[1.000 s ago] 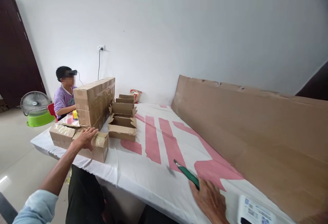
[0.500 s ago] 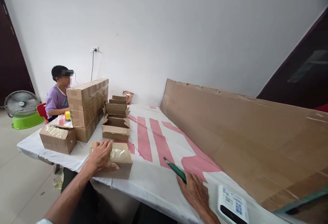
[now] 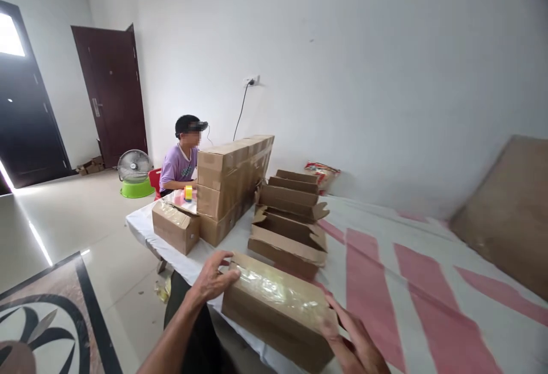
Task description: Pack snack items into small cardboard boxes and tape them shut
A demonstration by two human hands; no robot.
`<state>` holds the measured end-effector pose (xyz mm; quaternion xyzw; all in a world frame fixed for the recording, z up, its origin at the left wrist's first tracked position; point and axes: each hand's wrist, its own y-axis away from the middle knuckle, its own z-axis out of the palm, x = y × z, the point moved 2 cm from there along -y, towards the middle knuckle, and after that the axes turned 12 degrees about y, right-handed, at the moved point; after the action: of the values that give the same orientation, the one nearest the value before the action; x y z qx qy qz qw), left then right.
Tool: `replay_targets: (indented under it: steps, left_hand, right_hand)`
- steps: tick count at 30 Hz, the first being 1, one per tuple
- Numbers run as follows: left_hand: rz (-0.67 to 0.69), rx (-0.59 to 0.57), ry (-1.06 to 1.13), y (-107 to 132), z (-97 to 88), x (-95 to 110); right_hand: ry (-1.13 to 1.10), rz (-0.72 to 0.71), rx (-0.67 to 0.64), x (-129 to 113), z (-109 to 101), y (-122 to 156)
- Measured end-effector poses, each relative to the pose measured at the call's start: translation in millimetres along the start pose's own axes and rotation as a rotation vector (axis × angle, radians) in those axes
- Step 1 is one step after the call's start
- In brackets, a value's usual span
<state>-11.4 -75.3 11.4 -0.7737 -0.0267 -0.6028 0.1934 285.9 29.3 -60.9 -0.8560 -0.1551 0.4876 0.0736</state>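
A taped cardboard box [image 3: 280, 305] lies before me at the near table edge, its top covered by shiny clear tape. My left hand [image 3: 214, 276] is closed around its left end, thumb on the top. At the opposite end my right hand [image 3: 351, 328] grips the box, fingers along the far corner and the rest partly blurred. Just beyond it, an open cardboard box [image 3: 286, 245] stands with flaps up, and another open box [image 3: 289, 196] is behind that one. The green-handled cutter is not in view.
Stacked closed boxes [image 3: 218, 194] form a wall on the left, with a single box [image 3: 175, 226] before them. A person [image 3: 177, 165] sits behind, near a yellow tape roll [image 3: 188, 193]. A cardboard sheet [image 3: 509, 208] stands right; a red packet [image 3: 322, 175] is at the back.
My view has swung left. My right hand no longer holds the green cutter and now grips the box's right end. My left hand has shifted from the top to the left end.
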Motion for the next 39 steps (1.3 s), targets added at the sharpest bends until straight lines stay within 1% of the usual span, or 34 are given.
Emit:
replay_targets:
  steps: [2,4,5,8,10,13,17,19,24,26,28,29,30,31,32,33,35,36,37,38,39]
  left_hand:
    - [0.053,-0.052,0.024,2.4,3.0,0.5]
    - [0.080,-0.099,0.039,-1.0,1.6,0.9]
    - [0.063,-0.123,0.054,-5.6,-0.3,-0.2]
    - [-0.039,-0.254,0.129,-22.6,-5.5,-5.1]
    - [-0.085,-0.292,0.170,-28.8,-8.6,-6.6]
    - [-0.091,-0.274,0.187,-28.6,-11.2,-5.5]
    - [-0.002,-0.250,0.153,-24.5,-9.0,-1.3]
    - [0.020,-0.248,0.138,-23.1,-6.8,0.2]
    - [0.015,-0.262,0.121,-19.9,-6.1,0.3]
    - [-0.005,-0.241,0.124,-19.9,-7.9,-2.4]
    - [-0.051,-0.226,0.129,-21.1,-8.9,-6.3]
    - [-0.080,-0.226,0.130,-22.0,-8.7,-8.2]
    - [-0.104,-0.226,0.129,-23.0,-8.1,-9.7]
    - [-0.117,-0.221,0.131,-24.1,-7.2,-10.8]
    - [-0.118,-0.214,0.133,-25.3,-6.2,-11.3]
    - [-0.110,-0.206,0.136,-26.5,-5.1,-11.5]
    - [-0.084,-0.187,0.137,-28.5,-3.3,-11.1]
    - [-0.075,-0.181,0.138,-29.3,-2.6,-10.8]
    - [-0.071,-0.178,0.140,-29.9,-2.0,-10.4]
    - [-0.070,-0.175,0.146,-30.4,-1.5,-9.9]
    - [-0.065,-0.169,0.157,-30.8,-1.2,-8.9]
  right_hand:
    - [0.025,-0.040,0.010,-11.6,-2.2,4.3]
    - [0.012,-0.060,0.004,-20.0,-10.1,7.4]
    - [0.002,-0.067,0.001,-23.3,-14.5,7.9]
    - [0.013,-0.054,-0.012,-30.3,-24.3,7.8]
    - [0.022,-0.045,-0.010,-33.7,-27.7,8.3]
    - [0.011,-0.054,0.005,-37.5,-31.3,9.3]
    - [0.028,-0.092,0.005,-40.4,-37.2,9.5]
    - [0.043,-0.106,0.015,-42.3,-39.3,9.7]
    - [0.049,-0.129,0.005,-46.4,-39.6,9.0]
    - [0.049,-0.117,-0.010,-37.7,-46.6,7.5]
    - [0.123,-0.096,0.018,-16.3,-64.4,6.0]
    - [0.207,-0.080,0.051,-0.8,-77.5,5.6]
    - [0.338,-0.070,0.093,16.8,-92.3,5.8]
    - [0.497,-0.040,0.104,35.9,-107.3,6.5]
    - [0.653,0.021,0.093,55.7,-121.8,7.5]
    - [0.789,0.103,0.042,74.6,-134.2,8.8]
    - [0.961,0.241,-0.052,102.8,-150.7,10.9]
    - [0.995,0.286,-0.073,109.7,-153.5,11.0]
    - [0.987,0.305,-0.062,110.9,-152.0,10.1]
    - [0.934,0.299,-0.030,106.2,-146.4,8.5]
    - [0.834,0.277,0.011,96.3,-136.8,6.5]
